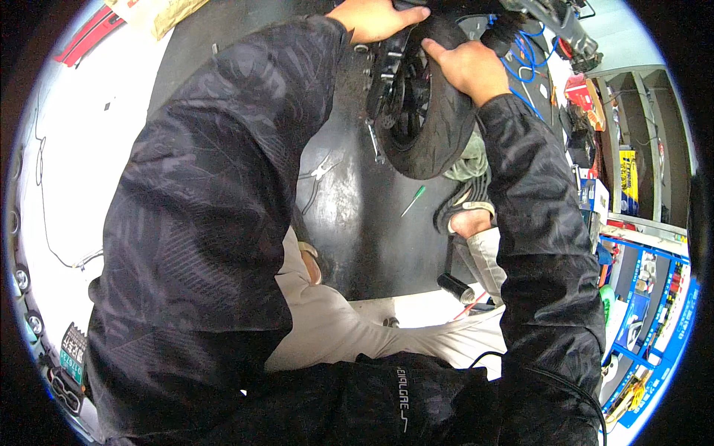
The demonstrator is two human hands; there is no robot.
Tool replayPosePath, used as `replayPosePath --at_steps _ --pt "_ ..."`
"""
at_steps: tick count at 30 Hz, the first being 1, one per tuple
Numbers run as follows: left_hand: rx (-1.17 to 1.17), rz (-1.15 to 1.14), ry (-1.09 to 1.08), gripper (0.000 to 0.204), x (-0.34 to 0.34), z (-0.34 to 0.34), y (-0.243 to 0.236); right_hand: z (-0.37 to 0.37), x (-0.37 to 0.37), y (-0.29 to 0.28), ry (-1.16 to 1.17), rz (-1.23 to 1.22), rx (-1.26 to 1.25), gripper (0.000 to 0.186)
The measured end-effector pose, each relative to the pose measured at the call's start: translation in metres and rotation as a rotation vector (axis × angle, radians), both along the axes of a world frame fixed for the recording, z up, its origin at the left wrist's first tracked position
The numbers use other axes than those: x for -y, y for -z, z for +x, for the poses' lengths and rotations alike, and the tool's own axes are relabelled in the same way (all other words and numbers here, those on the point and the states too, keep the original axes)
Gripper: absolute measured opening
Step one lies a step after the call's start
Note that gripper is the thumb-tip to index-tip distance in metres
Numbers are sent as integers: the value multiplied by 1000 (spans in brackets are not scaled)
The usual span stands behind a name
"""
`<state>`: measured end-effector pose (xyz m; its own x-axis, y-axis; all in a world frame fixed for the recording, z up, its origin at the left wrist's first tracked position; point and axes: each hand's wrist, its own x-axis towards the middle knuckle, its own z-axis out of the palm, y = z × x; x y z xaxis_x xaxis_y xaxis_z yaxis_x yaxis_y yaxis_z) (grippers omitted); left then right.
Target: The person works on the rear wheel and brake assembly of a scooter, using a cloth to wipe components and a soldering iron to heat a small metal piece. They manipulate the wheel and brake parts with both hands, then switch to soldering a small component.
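Observation:
A black-tyred wheel [440, 141] stands in front of me on a dark mat, with dark mechanical parts showing at its hub side. My right hand [470, 68] is closed on the tyre's right side, its thumb lying over the tread and the other fingers partly hidden. At the wheel's top, my left hand [379, 20] has its thumb stretched across the tyre; its fingers are cut off or hidden at the picture's upper edge. A wrench [375, 141] lies just left of the wheel. Behind its lower right side is a crumpled green cloth [470, 161].
Pliers [321, 172] and a green-handled screwdriver [414, 199] lie on the dark mat [357, 253]. A black cylinder [455, 288] rests near the mat's close edge. Blue hose [525, 59] coils at upper right. Shelves [647, 149] with boxes line the right side.

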<state>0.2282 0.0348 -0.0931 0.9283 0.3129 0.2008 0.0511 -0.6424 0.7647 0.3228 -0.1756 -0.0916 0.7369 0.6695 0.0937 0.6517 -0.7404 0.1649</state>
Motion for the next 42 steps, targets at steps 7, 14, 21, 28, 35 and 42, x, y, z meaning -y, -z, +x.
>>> replayPosePath --at_steps 7,14,21,28,35,42 --pt "-107 78 70 93 -11 -3 -31 -212 135 97 11 259 -27 58" --pt "-210 124 -130 81 17 -18 -31 -115 240 102 76 62 -343 37" --pt "-175 139 -177 79 23 -14 -12 -122 189 -82 -22 347 -484 50" --pt "-179 144 -196 74 19 -10 -5 -113 225 -99 -36 139 -563 47" --pt "-309 258 -166 71 20 -35 7 -21 223 -43 13 271 -629 50" --pt "-713 325 -75 64 70 -71 12 29 163 -22 -125 394 -548 67"
